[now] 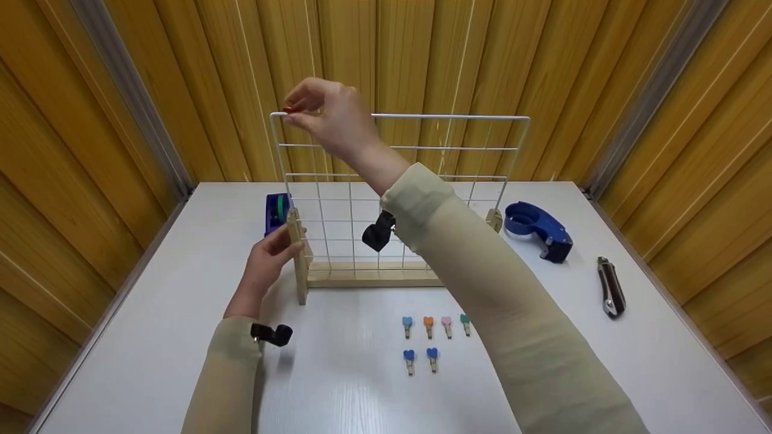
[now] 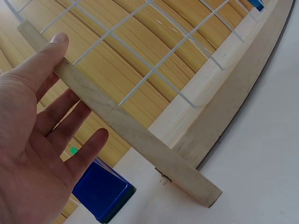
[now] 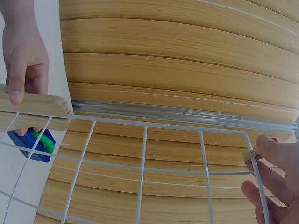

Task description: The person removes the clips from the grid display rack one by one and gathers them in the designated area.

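A white wire grid (image 1: 449, 116) stands upright in a wooden stand (image 1: 374, 278). At its upper left corner my right hand (image 1: 344, 117) pinches a small wooden clothespin (image 3: 251, 156) with a red top (image 1: 289, 110). In the right wrist view the clothespin meets the top wire; whether it clamps it I cannot tell. Lower down, my left hand (image 1: 265, 262) holds the stand's left post (image 2: 112, 116), thumb on one side and fingers on the other. Several clothespins with heart tops lie on the table in front, among them an orange one (image 1: 429, 325) and a pink one (image 1: 447, 325).
Behind the left post sits a blue tape dispenser (image 2: 103, 191) with a green roll. To the right of the grid lie a blue tape gun (image 1: 537, 228) and a dark utility knife (image 1: 611, 287). Wood-patterned walls (image 1: 398, 54) enclose the white table (image 1: 338, 392).
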`<move>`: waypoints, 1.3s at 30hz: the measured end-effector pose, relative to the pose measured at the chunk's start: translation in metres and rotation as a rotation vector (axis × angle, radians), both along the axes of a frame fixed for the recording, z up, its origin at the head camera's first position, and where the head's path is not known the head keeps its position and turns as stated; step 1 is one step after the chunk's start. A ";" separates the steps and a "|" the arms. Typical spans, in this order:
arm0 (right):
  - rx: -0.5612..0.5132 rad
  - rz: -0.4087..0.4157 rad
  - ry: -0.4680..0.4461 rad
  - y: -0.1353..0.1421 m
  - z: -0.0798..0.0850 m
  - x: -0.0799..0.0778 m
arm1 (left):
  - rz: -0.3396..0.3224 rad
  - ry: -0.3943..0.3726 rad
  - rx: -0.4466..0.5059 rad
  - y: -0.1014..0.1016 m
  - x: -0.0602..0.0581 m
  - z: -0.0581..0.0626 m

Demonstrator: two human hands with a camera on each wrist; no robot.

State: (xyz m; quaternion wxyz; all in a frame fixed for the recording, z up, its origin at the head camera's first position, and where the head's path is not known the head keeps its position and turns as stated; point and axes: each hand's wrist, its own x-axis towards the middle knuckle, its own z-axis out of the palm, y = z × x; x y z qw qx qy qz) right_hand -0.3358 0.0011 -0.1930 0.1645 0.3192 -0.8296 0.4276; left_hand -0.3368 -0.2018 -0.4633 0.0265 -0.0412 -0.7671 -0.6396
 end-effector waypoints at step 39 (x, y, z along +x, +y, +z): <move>-0.402 0.247 -0.097 0.051 -0.028 0.026 | -0.002 0.024 0.004 0.001 0.000 -0.001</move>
